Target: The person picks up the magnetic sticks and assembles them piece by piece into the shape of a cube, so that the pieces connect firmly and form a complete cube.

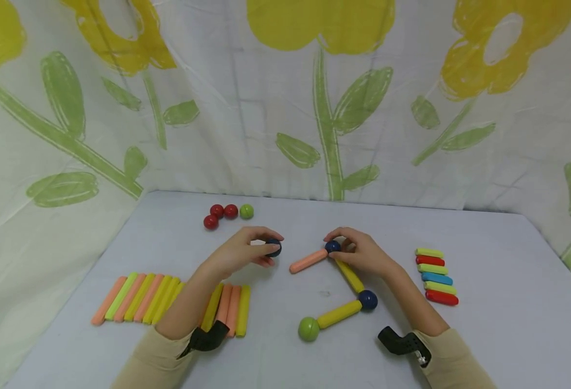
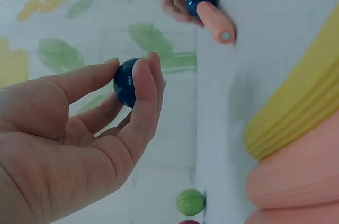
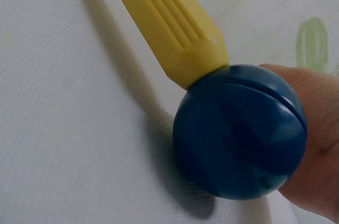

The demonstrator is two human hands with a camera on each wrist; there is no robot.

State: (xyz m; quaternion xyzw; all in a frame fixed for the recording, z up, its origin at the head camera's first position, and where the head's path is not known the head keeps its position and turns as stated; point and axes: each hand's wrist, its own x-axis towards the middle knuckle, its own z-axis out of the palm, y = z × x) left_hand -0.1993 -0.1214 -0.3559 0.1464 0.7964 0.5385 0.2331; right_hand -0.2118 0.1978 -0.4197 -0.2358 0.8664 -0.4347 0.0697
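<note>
My left hand (image 1: 239, 251) pinches a dark blue ball (image 1: 274, 248) between thumb and fingers, raised above the table in the left wrist view. To its right, my right hand (image 1: 367, 253) grips another dark blue ball (image 1: 332, 247). A salmon rod (image 1: 308, 261) and a yellow rod (image 1: 350, 276) extend from that ball. The yellow rod runs to a third blue ball (image 1: 367, 300), from which a second yellow rod (image 1: 339, 314) leads to a green ball (image 1: 309, 329). The salmon rod's free end shows a small silvery disc (image 2: 225, 36) in the left wrist view.
Salmon, yellow and lime rods (image 1: 141, 297) lie in a row at left, partly hidden under my left forearm. Several red balls (image 1: 217, 211) and a green ball (image 1: 247, 211) sit at the back. Short coloured rods (image 1: 437, 279) are stacked in a column at right.
</note>
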